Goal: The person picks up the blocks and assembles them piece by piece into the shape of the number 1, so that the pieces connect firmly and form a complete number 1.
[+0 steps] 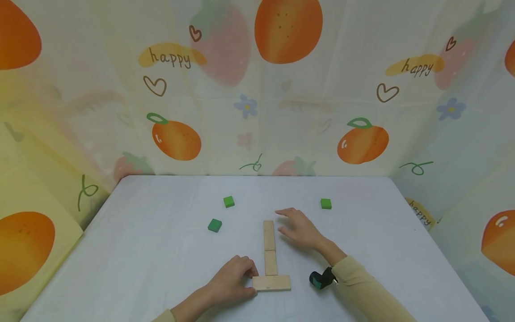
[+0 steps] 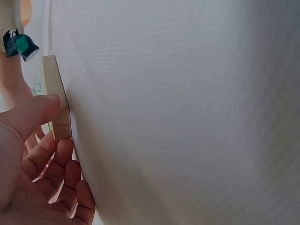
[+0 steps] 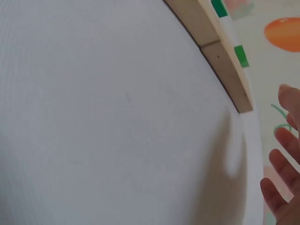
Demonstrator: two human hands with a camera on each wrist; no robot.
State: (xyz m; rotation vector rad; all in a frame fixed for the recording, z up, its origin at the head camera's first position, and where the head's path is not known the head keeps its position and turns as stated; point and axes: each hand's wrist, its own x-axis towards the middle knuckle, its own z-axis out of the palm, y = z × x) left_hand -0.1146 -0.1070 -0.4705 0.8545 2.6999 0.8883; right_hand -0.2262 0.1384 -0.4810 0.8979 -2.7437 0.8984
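Three flat wooden blocks lie in an upside-down T on the white table point(image 1: 161, 250). Two upright blocks point(image 1: 269, 235) point(image 1: 271, 263) form the stem, and a crosswise block point(image 1: 272, 283) lies at the near end. My left hand point(image 1: 251, 277) pinches the left end of that crosswise block point(image 2: 57, 93) between thumb and fingers. My right hand point(image 1: 287, 223) lies open on the table just right of the far stem block, with its fingers spread. In the right wrist view the fingers point(image 3: 286, 150) stay apart from the stem blocks point(image 3: 220, 51).
Three small green cubes sit further back: one point(image 1: 229, 201) at centre-left, one point(image 1: 215, 225) nearer on the left, one point(image 1: 326, 204) on the right. A black and teal wrist device point(image 1: 320, 279) is strapped to my right wrist. Fruit-print cloth walls surround the table.
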